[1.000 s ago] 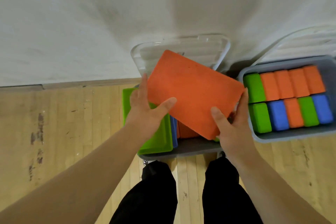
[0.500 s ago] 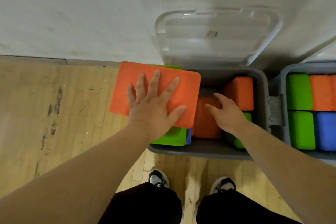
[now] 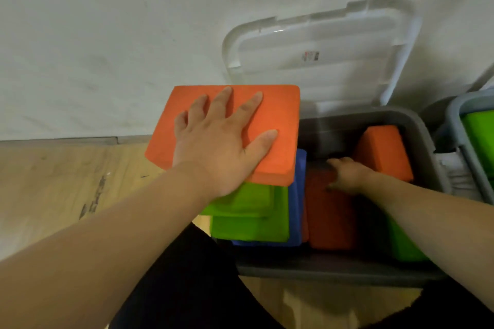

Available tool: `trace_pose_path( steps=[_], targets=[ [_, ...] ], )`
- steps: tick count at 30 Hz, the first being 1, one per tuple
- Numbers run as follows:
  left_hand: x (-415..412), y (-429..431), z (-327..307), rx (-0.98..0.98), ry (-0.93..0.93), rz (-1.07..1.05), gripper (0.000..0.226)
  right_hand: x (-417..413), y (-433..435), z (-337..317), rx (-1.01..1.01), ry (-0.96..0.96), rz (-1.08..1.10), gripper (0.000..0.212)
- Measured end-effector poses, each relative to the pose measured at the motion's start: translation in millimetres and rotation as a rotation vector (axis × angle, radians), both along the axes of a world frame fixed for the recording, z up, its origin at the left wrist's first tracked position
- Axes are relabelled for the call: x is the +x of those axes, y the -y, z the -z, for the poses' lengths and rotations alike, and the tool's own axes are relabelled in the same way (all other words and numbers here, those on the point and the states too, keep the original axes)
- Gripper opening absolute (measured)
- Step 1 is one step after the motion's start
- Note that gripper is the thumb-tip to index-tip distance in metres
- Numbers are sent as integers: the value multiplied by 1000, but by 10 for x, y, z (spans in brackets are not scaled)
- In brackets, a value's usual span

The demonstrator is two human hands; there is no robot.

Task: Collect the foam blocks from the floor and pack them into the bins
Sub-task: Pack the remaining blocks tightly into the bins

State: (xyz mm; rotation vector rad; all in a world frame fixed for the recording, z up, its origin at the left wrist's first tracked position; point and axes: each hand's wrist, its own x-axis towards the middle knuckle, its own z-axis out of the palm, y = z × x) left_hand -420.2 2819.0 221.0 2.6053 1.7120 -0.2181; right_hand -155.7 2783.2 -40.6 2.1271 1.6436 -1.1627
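My left hand (image 3: 219, 147) lay flat, fingers spread, on the orange foam block (image 3: 278, 125) topping a green and blue stack. To its right, my right hand (image 3: 347, 176), seemingly loose, rested inside the grey bin (image 3: 334, 272) on another orange block (image 3: 328, 219). Beyond my hands, the clear lid (image 3: 315, 61) leaned against the wall; its label was unreadable.

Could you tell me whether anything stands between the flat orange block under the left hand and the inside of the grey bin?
Yes: the orange block lies flat on stacked green blocks and a blue block at the grey bin's left side.
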Motion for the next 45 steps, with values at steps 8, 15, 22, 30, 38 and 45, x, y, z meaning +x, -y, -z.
trace_pose_path(
  steps=[8, 15, 22, 30, 38, 45],
  targets=[
    [56, 4, 19, 37, 14, -20, 80, -155, -244, 467, -74, 72, -62, 112],
    [-38, 18, 38, 47, 39, -43, 79, -24, -183, 455, -56, 76, -82, 128],
    [56, -43, 16, 48, 33, -38, 81, 119, -244, 224, -36, 34, -153, 128],
    [-52, 64, 55, 55, 39, -53, 83, -6, -251, 118, -74, 37, -144, 117],
    [-104, 115, 85, 84, 57, -33, 80, 21, -141, -120, -51, -56, -143, 104],
    [-176, 68, 71, 79, 88, -40, 82, -68, 42, -569, 141, 172, -299, 91]
  ],
)
